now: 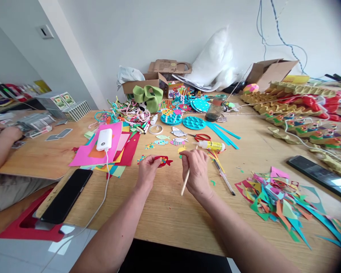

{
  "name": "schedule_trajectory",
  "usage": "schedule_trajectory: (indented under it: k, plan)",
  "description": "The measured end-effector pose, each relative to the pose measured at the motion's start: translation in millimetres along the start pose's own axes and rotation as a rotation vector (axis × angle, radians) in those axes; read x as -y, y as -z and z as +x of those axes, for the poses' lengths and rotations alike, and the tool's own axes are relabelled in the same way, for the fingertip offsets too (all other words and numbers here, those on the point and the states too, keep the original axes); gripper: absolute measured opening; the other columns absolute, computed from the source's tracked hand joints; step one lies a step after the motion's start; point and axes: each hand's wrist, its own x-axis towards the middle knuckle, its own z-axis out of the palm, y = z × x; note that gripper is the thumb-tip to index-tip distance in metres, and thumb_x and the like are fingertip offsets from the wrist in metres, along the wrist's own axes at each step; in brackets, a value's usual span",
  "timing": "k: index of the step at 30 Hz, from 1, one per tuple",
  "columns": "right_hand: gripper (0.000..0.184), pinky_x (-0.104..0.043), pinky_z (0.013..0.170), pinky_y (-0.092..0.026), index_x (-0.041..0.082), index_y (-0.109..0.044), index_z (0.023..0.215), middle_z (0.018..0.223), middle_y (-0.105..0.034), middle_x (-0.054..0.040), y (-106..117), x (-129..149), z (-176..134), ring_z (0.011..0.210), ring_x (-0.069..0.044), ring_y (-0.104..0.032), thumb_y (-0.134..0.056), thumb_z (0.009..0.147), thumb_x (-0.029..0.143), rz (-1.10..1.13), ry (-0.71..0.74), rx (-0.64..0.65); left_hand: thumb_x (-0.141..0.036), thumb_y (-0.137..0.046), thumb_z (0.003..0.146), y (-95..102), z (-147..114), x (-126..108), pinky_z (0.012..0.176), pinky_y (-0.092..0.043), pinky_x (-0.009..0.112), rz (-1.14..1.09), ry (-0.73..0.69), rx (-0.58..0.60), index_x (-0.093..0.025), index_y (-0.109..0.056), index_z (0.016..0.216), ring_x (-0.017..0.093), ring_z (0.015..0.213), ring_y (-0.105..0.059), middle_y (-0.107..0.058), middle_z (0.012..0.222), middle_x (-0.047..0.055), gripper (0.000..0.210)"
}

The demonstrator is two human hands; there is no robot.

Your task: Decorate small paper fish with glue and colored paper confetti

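Observation:
My left hand [148, 170] pinches a small red paper fish [166, 160] with yellow and green dots on its body. Between the fingers of my right hand [196, 168] is a thin pale wooden stick [185, 183], slanting down toward me. Just past the hands lie several small paper fish, among them a pink striped fish [178, 141] and a blue dotted fish [161, 142]. Tiny colored paper dots [149, 146] are scattered left of them. Near my right hand are a glue bottle [213, 145], red-handled scissors [202, 137] and a pen [224, 176].
Colored paper sheets [82, 155] bear a white power bank [104, 139]; a black phone [67, 195] lies nearer. Paper scraps [284, 201] and another phone [324, 176] lie right. Egg cartons [295, 102], a glass jar [216, 108] and boxes stand behind. Another person's hand [10, 136] is far left.

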Motion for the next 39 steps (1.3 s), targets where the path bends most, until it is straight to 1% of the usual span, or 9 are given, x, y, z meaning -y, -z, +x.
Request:
schedule_trajectory:
  k: [2,3,7,10,17,26,31,36,39]
  plan:
    - [0.016,-0.035,0.075,-0.039,0.023,-0.061,0.094,0.075,-0.063,-0.0038,1.0,1.5,-0.1,0.071,-0.019,-0.056,-0.045,0.096,0.022,0.047,0.016,0.085,-0.027,-0.076,0.062,-0.1,-0.6,0.1,0.065,-0.050,0.025,0.017,-0.024,0.007,-0.016,-0.071,0.068,0.014,0.064,-0.062,-0.069,0.066,0.001,0.014]
    - [0.015,-0.034,0.072,-0.039,0.022,-0.061,0.092,0.070,-0.062,-0.0026,1.1,3.0,-0.3,0.066,-0.018,-0.056,-0.047,0.095,0.023,0.073,-0.005,0.123,-0.028,-0.076,0.063,-0.3,-1.1,0.1,0.066,-0.050,0.025,0.027,-0.039,0.011,-0.016,-0.071,0.069,0.014,0.065,-0.062,-0.070,0.067,0.001,0.014]
    - [0.014,-0.029,0.070,-0.039,0.020,-0.065,0.084,0.055,-0.057,0.0029,-1.3,9.8,-0.9,0.056,-0.014,-0.054,-0.055,0.091,0.025,0.161,-0.182,0.250,-0.031,-0.077,0.066,-1.5,-3.8,-1.0,0.068,-0.048,0.025,0.070,-0.090,0.045,-0.015,-0.073,0.074,0.015,0.068,-0.063,-0.072,0.071,0.003,0.018]
    - [0.014,-0.028,0.068,-0.038,0.020,-0.068,0.081,0.052,-0.056,0.0038,-4.0,11.8,-1.4,0.055,-0.014,-0.053,-0.058,0.089,0.026,0.186,-0.258,0.291,-0.030,-0.076,0.067,-3.0,-6.5,-2.8,0.067,-0.048,0.025,0.097,-0.104,0.075,-0.016,-0.074,0.075,0.015,0.067,-0.062,-0.071,0.071,0.003,0.017]
    - [0.015,-0.028,0.070,-0.036,0.020,-0.069,0.078,0.052,-0.056,0.0046,-6.4,10.2,-3.0,0.049,-0.011,-0.047,-0.058,0.087,0.025,0.208,-0.338,0.358,-0.029,-0.074,0.067,-5.2,-10.4,-5.5,0.063,-0.047,0.023,0.138,-0.143,0.100,-0.017,-0.073,0.072,0.014,0.065,-0.061,-0.069,0.068,0.001,0.013]
    - [0.018,-0.028,0.070,-0.037,0.019,-0.070,0.078,0.055,-0.060,0.0020,-8.6,10.2,-4.0,0.054,-0.013,-0.051,-0.057,0.087,0.026,0.171,-0.356,0.340,-0.026,-0.070,0.071,-6.0,-13.4,-6.4,0.063,-0.047,0.024,0.200,-0.229,0.152,-0.018,-0.072,0.071,0.015,0.066,-0.061,-0.067,0.069,0.001,0.008]
    - [0.017,-0.029,0.072,-0.038,0.019,-0.071,0.081,0.053,-0.060,0.0026,-10.0,9.7,-5.5,0.051,-0.013,-0.051,-0.057,0.087,0.026,0.124,-0.332,0.313,-0.024,-0.070,0.072,-5.2,-13.6,-4.7,0.066,-0.047,0.025,0.245,-0.299,0.163,-0.020,-0.072,0.071,0.016,0.070,-0.060,-0.066,0.071,0.001,0.005]
    - [0.016,-0.029,0.072,-0.039,0.020,-0.072,0.082,0.057,-0.064,0.0006,-10.1,9.4,-6.4,0.058,-0.016,-0.057,-0.058,0.088,0.024,0.095,-0.293,0.288,-0.023,-0.069,0.074,-4.4,-12.6,-2.6,0.067,-0.047,0.026,0.274,-0.344,0.179,-0.021,-0.072,0.073,0.017,0.072,-0.060,-0.067,0.073,0.001,0.004]
    - [0.015,-0.029,0.073,-0.039,0.020,-0.072,0.083,0.055,-0.063,0.0009,-10.5,8.6,-6.7,0.058,-0.016,-0.057,-0.058,0.088,0.024,0.096,-0.285,0.284,-0.023,-0.069,0.075,-3.9,-12.1,-1.8,0.068,-0.047,0.027,0.285,-0.363,0.187,-0.021,-0.073,0.074,0.017,0.073,-0.061,-0.068,0.075,0.002,0.004]
